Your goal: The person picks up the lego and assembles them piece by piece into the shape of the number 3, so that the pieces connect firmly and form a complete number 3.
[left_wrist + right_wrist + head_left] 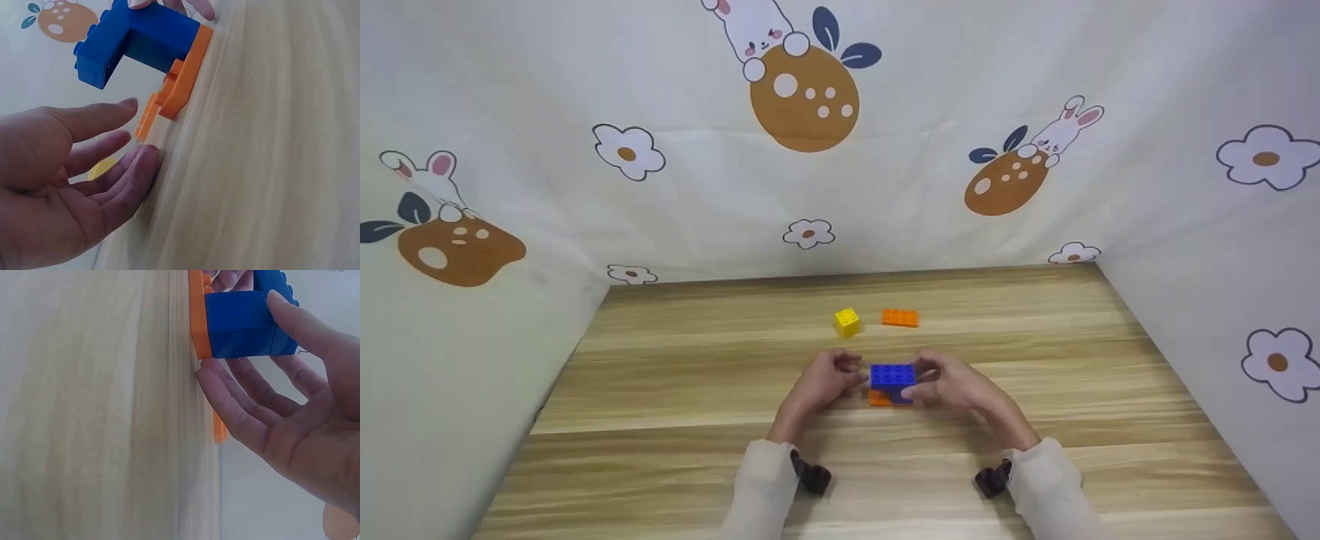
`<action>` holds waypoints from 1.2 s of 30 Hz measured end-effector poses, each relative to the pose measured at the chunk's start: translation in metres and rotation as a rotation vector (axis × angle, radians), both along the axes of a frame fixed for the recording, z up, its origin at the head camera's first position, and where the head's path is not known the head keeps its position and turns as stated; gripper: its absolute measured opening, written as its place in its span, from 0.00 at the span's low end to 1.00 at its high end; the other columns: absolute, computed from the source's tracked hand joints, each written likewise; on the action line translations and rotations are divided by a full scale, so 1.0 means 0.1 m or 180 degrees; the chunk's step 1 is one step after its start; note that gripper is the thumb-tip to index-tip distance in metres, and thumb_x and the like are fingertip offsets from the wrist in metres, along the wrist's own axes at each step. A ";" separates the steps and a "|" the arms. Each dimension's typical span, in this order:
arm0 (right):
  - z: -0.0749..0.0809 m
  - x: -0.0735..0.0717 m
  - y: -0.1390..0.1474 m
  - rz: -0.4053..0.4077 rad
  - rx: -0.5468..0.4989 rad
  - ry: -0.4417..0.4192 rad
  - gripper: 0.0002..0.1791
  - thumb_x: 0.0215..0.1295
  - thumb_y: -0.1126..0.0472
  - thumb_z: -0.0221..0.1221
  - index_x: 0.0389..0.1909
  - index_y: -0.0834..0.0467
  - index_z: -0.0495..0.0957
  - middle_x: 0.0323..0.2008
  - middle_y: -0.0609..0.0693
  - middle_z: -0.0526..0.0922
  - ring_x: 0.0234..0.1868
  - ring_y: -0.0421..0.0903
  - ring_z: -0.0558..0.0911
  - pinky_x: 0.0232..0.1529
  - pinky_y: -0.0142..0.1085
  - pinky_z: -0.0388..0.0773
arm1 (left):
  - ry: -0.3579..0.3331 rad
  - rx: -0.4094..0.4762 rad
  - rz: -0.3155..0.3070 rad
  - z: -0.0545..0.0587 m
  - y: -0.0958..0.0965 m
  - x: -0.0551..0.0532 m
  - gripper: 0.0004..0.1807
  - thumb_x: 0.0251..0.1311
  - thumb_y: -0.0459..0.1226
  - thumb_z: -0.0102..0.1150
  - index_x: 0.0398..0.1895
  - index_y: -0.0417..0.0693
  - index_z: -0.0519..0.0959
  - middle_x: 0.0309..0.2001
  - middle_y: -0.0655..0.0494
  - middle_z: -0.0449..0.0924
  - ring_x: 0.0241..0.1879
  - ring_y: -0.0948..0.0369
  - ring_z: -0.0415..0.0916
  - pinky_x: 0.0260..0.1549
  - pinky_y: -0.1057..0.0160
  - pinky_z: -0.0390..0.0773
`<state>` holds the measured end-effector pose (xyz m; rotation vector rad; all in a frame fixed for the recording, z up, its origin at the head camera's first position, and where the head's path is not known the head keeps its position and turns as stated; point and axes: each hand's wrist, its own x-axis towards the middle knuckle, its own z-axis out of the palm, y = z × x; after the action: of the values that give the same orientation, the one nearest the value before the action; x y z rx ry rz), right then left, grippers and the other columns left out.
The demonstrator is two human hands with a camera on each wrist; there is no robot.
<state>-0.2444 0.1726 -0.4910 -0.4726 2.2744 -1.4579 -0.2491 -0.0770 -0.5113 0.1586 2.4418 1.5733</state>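
Note:
A small build of toy building bricks stands on the table between the hands. Its base is a flat orange brick (879, 398); a blue brick (239, 326) sits on its right end. Across the top lies a longer blue brick (892, 376), overhanging to the left above the orange studs. My right hand (956, 384) pinches the blue bricks at their right end, thumb on the near face and fingers behind. Just left of the build, my left hand (825, 381) has relaxed, slightly bent fingers with nothing between them, apart from the bricks in the left wrist view.
Behind the hands, a yellow brick (847, 322) and another flat orange brick (900, 318) lie on the wooden table (697, 360). A pale printed cloth (690, 210) hangs at the table's back and sides. Black wrist mounts (813, 477) sit at both sleeves.

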 end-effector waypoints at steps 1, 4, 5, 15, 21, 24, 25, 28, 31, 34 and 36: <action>0.01 0.01 -0.01 -0.0015 -0.0018 -0.0042 0.21 0.60 0.63 0.70 0.51 0.66 0.76 0.51 0.65 0.79 0.42 0.48 0.85 0.43 0.43 0.86 | -0.0017 0.0028 0.0064 0.01 -0.01 -0.02 0.20 0.64 0.32 0.64 0.57 0.33 0.77 0.45 0.43 0.85 0.36 0.61 0.82 0.37 0.62 0.86; 0.04 0.02 -0.02 -0.0055 -0.0038 -0.0112 0.21 0.60 0.65 0.69 0.51 0.66 0.76 0.51 0.64 0.79 0.40 0.47 0.85 0.43 0.45 0.87 | -0.0005 0.0012 0.0283 0.02 -0.03 -0.07 0.23 0.65 0.34 0.63 0.60 0.33 0.74 0.41 0.46 0.85 0.29 0.62 0.79 0.29 0.66 0.83; 0.04 0.03 -0.02 -0.0055 -0.0040 -0.0116 0.21 0.60 0.65 0.69 0.51 0.66 0.76 0.50 0.64 0.79 0.40 0.47 0.85 0.43 0.45 0.87 | -0.0002 0.0004 0.0348 0.03 -0.05 -0.09 0.24 0.65 0.35 0.63 0.61 0.33 0.73 0.40 0.47 0.84 0.28 0.62 0.79 0.28 0.67 0.81; 0.03 0.03 -0.01 0.0001 -0.0003 -0.0008 0.21 0.60 0.64 0.70 0.51 0.66 0.75 0.51 0.66 0.79 0.42 0.49 0.85 0.44 0.44 0.86 | 0.0021 0.0275 0.0928 0.04 -0.11 -0.34 0.31 0.62 0.36 0.66 0.66 0.33 0.68 0.51 0.40 0.80 0.40 0.56 0.83 0.37 0.61 0.86; 0.02 0.02 -0.01 -0.0004 0.0027 0.0036 0.20 0.59 0.64 0.70 0.50 0.66 0.76 0.50 0.65 0.80 0.42 0.49 0.85 0.44 0.44 0.86 | 0.0046 0.0099 0.1031 0.03 -0.10 -0.52 0.36 0.57 0.36 0.71 0.67 0.36 0.68 0.58 0.39 0.78 0.55 0.49 0.78 0.50 0.59 0.83; 0.03 0.02 -0.01 0.0017 0.0022 0.0064 0.20 0.59 0.64 0.70 0.49 0.66 0.77 0.49 0.65 0.80 0.41 0.48 0.85 0.43 0.44 0.86 | 0.0073 0.0068 0.1007 0.01 -0.10 -0.59 0.37 0.55 0.36 0.73 0.67 0.36 0.68 0.60 0.38 0.76 0.57 0.48 0.77 0.55 0.55 0.81; 0.03 0.02 -0.01 0.0017 0.0028 0.0073 0.20 0.59 0.64 0.70 0.49 0.66 0.77 0.49 0.65 0.80 0.41 0.48 0.85 0.43 0.44 0.86 | 0.0101 0.0083 0.0988 0.00 -0.11 -0.61 0.37 0.55 0.36 0.73 0.67 0.36 0.68 0.60 0.38 0.76 0.57 0.47 0.77 0.57 0.54 0.80; 0.03 0.02 -0.01 0.0014 0.0043 0.0106 0.20 0.58 0.63 0.71 0.48 0.66 0.77 0.48 0.64 0.81 0.42 0.48 0.85 0.42 0.41 0.85 | 0.0166 0.0179 0.0931 -0.05 -0.12 -0.66 0.38 0.54 0.36 0.74 0.67 0.34 0.69 0.61 0.36 0.76 0.58 0.46 0.77 0.59 0.53 0.79; 0.02 0.02 0.00 -0.0005 0.0048 0.0129 0.19 0.58 0.64 0.71 0.47 0.66 0.77 0.47 0.64 0.82 0.42 0.49 0.85 0.41 0.39 0.84 | 0.0175 0.0334 0.0881 -0.09 -0.13 -0.70 0.38 0.54 0.36 0.74 0.67 0.34 0.69 0.62 0.36 0.75 0.60 0.45 0.76 0.61 0.53 0.78; 0.02 0.02 -0.01 -0.0017 0.0039 0.0136 0.19 0.57 0.64 0.71 0.46 0.66 0.77 0.47 0.64 0.82 0.42 0.49 0.85 0.41 0.40 0.85 | 0.0172 0.0429 0.0843 -0.10 -0.13 -0.72 0.37 0.54 0.35 0.74 0.67 0.35 0.69 0.63 0.37 0.75 0.60 0.46 0.76 0.60 0.53 0.78; 0.02 0.02 -0.02 -0.0022 0.0020 0.0099 0.19 0.58 0.64 0.71 0.46 0.66 0.77 0.48 0.65 0.81 0.42 0.49 0.86 0.42 0.41 0.86 | 0.0186 0.0419 0.0824 -0.10 -0.12 -0.73 0.36 0.54 0.35 0.74 0.66 0.36 0.70 0.62 0.37 0.75 0.60 0.46 0.76 0.60 0.53 0.79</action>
<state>-0.2421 0.1711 -0.4893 -0.4893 2.3062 -1.4558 -0.3222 -0.0892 -0.5215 -0.0956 2.4845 1.8622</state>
